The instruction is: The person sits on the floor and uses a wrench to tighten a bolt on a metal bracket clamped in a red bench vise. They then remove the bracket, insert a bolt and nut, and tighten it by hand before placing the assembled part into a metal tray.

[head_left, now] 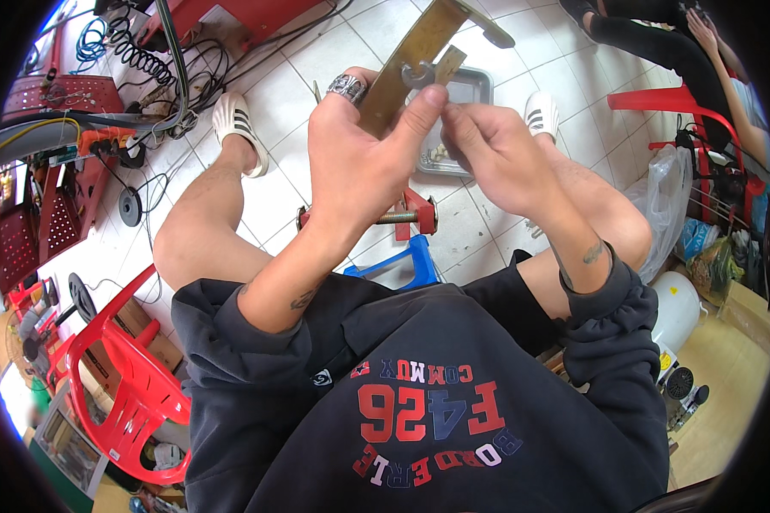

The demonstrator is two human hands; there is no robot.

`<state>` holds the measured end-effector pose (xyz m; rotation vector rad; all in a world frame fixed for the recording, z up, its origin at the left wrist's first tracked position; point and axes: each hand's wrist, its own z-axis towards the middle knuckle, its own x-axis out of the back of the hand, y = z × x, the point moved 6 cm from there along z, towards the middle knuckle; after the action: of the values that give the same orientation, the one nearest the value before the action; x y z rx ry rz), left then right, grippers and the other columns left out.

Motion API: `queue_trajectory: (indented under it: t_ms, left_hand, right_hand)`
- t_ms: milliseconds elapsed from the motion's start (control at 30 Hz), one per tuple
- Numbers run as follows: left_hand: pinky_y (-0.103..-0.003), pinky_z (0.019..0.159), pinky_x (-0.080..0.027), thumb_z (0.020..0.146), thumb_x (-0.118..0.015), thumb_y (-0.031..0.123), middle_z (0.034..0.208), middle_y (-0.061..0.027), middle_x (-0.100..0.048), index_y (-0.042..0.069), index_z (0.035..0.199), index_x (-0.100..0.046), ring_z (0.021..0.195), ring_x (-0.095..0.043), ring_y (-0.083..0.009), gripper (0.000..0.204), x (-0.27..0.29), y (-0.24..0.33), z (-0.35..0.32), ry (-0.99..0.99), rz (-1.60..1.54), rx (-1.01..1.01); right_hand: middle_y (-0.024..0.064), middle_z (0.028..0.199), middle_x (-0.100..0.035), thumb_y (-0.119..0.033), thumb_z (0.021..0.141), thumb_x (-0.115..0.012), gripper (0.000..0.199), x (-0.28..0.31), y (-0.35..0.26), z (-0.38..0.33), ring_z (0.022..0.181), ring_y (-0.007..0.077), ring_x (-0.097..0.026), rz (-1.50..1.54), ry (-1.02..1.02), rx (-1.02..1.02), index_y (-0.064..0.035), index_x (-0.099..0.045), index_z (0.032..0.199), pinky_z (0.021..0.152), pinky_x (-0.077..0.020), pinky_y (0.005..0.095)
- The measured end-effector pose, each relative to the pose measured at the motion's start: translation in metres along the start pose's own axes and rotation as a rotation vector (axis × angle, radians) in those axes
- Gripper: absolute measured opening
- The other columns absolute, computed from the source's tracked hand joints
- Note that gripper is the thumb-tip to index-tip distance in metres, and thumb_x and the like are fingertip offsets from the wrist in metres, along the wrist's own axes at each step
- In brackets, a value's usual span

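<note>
Left hand [359, 154] clasps a brass-coloured metal bar [415, 51] slanting up and away; right hand [496, 154] pinches at its near end (contents hidden), above a metal tray [479, 85].

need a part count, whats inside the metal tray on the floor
A few small pale pieces lie in the metal tray; the hands and the brass bar cover most of it.

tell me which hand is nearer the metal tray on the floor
Right. The right hand hangs just in front of the metal tray, overlapping its near edge in the picture. The left hand grips the brass-coloured bar, off to the tray's left.
</note>
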<state>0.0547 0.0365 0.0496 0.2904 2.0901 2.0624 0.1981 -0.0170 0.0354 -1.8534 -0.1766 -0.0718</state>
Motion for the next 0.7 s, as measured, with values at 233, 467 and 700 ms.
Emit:
queue_trajectory:
  t_ms: [233, 467, 700]
  left_hand:
    - [-0.023, 0.052, -0.04, 0.088, -0.075, 0.027, 0.065, -0.0016, -0.059, -0.003, 0.085, -0.061, 0.057, -0.05, -0.0053, 0.033, 0.003, 0.007, -0.001, 0.01, -0.009, 0.057]
    - [-0.022, 0.05, -0.037, 0.09, -0.074, 0.027, 0.065, 0.0005, -0.059, -0.001, 0.084, -0.061, 0.057, -0.048, -0.0039, 0.032, 0.006, 0.01, -0.004, 0.028, 0.02, -0.031]
    - [-0.023, 0.053, -0.037, 0.101, -0.05, 0.045, 0.067, -0.0007, -0.055, 0.003, 0.094, -0.058, 0.06, -0.047, -0.0071, 0.043, -0.002, 0.001, 0.0, -0.21, -0.468, 0.176]
  right_hand:
    - [-0.0021, 0.056, -0.045, -0.039, 0.105, -0.047, 0.05, -0.005, 0.001, -0.002, 0.051, 0.0068, -0.04, -0.033, -0.044, 0.012, -0.0006, -0.059, 0.075, 0.048, -0.0327, 0.0271]
    - [-0.0025, 0.056, -0.045, -0.039, 0.104, -0.05, 0.048, -0.001, -0.001, -0.001, 0.051, 0.0071, -0.041, 0.005, -0.041, -0.03, -0.0004, -0.059, 0.076, 0.048, -0.0325, 0.0272]
    - [0.0009, 0.062, -0.049, -0.025, 0.104, -0.039, 0.042, 0.034, -0.035, -0.02, 0.055, 0.0066, -0.034, 0.12, 0.101, 0.433, -0.0012, -0.052, 0.071, 0.051, -0.0272, 0.0247]
